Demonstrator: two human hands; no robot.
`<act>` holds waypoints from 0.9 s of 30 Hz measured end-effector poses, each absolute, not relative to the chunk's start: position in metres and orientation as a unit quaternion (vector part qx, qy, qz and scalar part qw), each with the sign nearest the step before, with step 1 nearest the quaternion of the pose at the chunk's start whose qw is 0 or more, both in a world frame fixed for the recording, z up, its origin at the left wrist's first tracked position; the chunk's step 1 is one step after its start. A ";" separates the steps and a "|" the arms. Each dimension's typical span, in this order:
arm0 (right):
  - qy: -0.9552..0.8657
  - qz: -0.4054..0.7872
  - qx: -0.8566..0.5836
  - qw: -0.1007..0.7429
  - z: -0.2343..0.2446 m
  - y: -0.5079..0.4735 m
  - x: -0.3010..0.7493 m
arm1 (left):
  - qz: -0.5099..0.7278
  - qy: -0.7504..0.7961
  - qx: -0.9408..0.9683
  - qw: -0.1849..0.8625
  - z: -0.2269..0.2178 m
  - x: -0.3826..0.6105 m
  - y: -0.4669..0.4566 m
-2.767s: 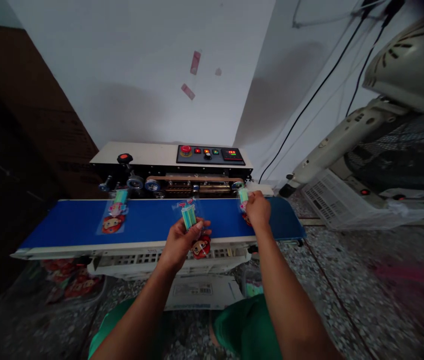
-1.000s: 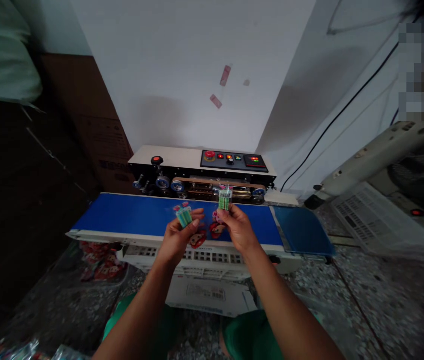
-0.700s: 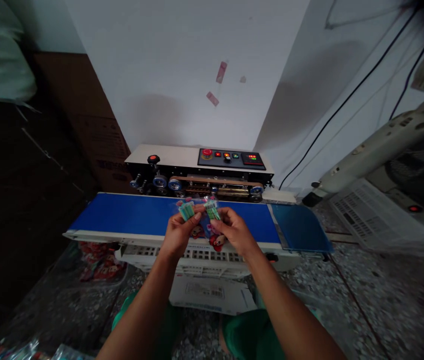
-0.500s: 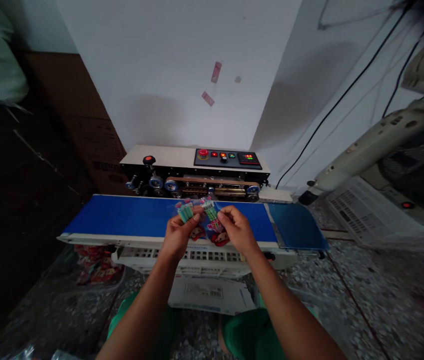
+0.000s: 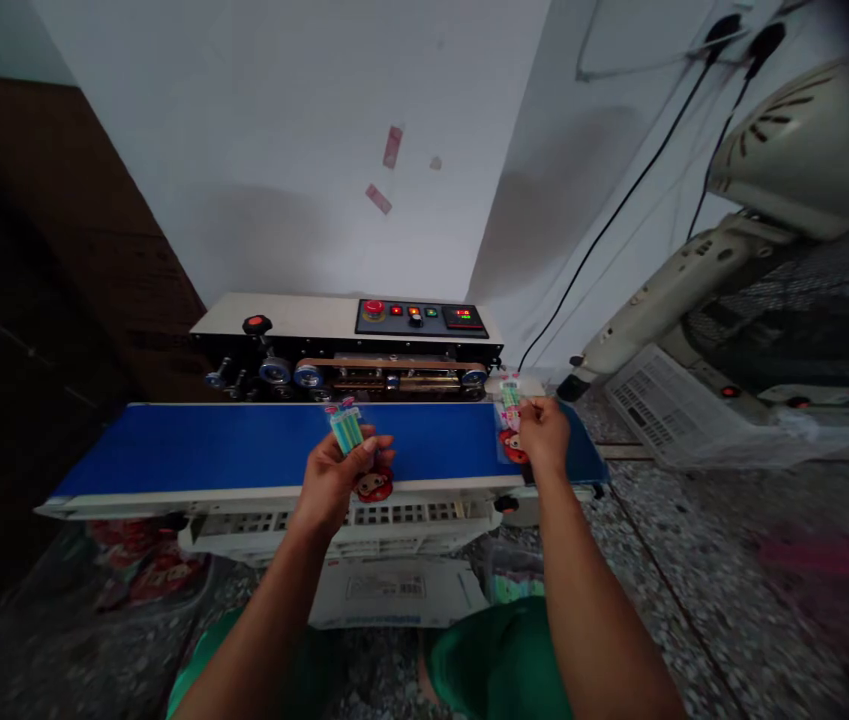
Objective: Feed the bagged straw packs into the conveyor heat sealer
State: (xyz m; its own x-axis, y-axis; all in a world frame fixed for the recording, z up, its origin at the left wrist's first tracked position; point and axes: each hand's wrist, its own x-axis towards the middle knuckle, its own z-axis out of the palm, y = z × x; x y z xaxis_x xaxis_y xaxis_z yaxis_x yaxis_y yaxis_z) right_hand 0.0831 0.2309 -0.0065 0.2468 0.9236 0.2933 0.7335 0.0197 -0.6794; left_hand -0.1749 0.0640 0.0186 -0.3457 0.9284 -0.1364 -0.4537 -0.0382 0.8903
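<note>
My left hand [image 5: 334,472] is closed round a clear packet [image 5: 353,450] with green sticks and a red cartoon head, held over the middle of the blue conveyor belt [image 5: 191,445]. At the belt's right end my right hand [image 5: 544,436] pinches a second packet [image 5: 511,412] of the same kind, close to the right end of the sealing machine [image 5: 349,345]. The machine stands behind the belt, with a red button and lit displays on its panel.
A pile of red packets [image 5: 143,565] lies on the floor under the belt's left end. A cardboard box [image 5: 394,590] sits below the machine. A fan [image 5: 806,200] and a white basket [image 5: 664,405] stand at the right. Black cables run up the wall.
My hands were together over the belt's middle, each with a packet. My right hand has since carried its packet to the belt's right end. The left hand stayed near the middle.
</note>
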 end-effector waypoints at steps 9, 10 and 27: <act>-0.655 0.109 -0.704 0.252 -0.003 0.230 0.040 | 0.643 0.470 0.269 0.542 0.015 -0.164 0.064; -0.671 0.098 -0.686 0.264 0.001 0.226 0.033 | 0.640 0.472 0.271 0.542 0.014 -0.162 0.064; -0.675 0.303 -0.463 0.488 0.023 0.164 -0.006 | 0.598 0.497 0.304 0.551 0.010 -0.157 0.066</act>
State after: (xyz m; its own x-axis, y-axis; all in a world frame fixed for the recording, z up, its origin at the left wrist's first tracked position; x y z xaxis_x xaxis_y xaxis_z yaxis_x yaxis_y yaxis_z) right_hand -0.0062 0.1636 0.0227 -0.0955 0.9209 0.3779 0.3293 0.3875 -0.8611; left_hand -0.1570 0.0658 0.0096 -0.2089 0.9603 -0.1849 -0.3562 0.1013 0.9289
